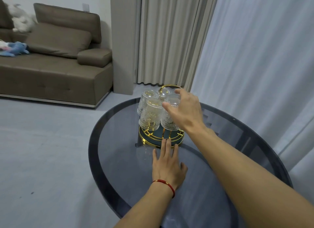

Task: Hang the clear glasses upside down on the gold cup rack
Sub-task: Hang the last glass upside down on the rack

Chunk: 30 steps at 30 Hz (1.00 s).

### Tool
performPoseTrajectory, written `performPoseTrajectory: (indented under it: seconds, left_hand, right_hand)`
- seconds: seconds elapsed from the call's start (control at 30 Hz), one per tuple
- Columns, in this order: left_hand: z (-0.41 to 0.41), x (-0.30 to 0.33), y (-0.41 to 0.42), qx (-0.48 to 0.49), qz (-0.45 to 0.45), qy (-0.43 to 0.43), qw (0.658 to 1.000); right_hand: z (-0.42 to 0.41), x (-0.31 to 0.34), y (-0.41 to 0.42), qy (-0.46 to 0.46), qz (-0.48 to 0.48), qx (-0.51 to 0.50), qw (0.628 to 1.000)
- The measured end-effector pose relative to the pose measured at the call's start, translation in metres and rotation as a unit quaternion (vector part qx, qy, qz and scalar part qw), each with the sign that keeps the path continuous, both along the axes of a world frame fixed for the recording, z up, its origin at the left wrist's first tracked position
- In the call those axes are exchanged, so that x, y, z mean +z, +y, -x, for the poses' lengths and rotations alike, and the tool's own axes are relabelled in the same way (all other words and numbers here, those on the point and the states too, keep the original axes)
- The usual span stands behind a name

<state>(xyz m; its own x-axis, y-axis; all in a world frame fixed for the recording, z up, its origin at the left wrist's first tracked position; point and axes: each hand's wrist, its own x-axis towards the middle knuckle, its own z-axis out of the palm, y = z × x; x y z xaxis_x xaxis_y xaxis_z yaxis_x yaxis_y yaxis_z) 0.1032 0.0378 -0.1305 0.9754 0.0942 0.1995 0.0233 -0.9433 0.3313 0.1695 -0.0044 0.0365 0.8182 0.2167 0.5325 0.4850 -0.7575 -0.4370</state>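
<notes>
The gold cup rack (153,137) stands on a round dark glass table (119,168), with a gold ring handle on top. Several clear patterned glasses hang upside down on it; the nearest glass (150,116) is at the front left. My right hand (184,111) hovers over the front right glass (167,122) with fingers spread, the thumb close to its side. Whether the hand touches the glass I cannot tell. My left hand (167,166) lies flat on the table, fingertips at the rack's base, a red string on the wrist.
A brown sofa (54,66) with cushions and soft toys stands at the back left. Beige curtains (168,37) and white sheer curtains (263,57) hang behind and to the right of the table. Grey floor spreads to the left.
</notes>
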Motion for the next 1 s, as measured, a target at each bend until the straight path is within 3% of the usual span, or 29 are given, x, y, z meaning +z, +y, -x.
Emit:
performPoseTrajectory:
  seconds: [0.2,0.43,0.53,0.73,1.0]
  left_hand:
    - [0.002,0.000,0.001,0.000,0.019,-0.026,0.999]
    - [0.004,0.002,0.002,0.002,0.024,-0.036,0.999]
    - [0.005,0.003,0.004,0.004,0.026,-0.037,0.999]
    - [0.011,0.005,0.014,-0.003,0.025,-0.046,0.999]
    - [0.030,0.005,0.034,0.036,-0.015,-0.071,0.997]
  right_hand:
    - [-0.007,-0.025,0.004,-0.042,0.096,-0.045,0.993]
    - [-0.009,-0.033,0.002,-0.072,0.139,-0.063,0.986]
    - [-0.005,-0.031,-0.004,-0.066,0.104,-0.034,0.992]
    - [0.011,-0.039,-0.044,-0.065,-0.092,-0.043,0.993]
    - [0.020,-0.051,-0.066,0.036,-0.082,0.017,0.996]
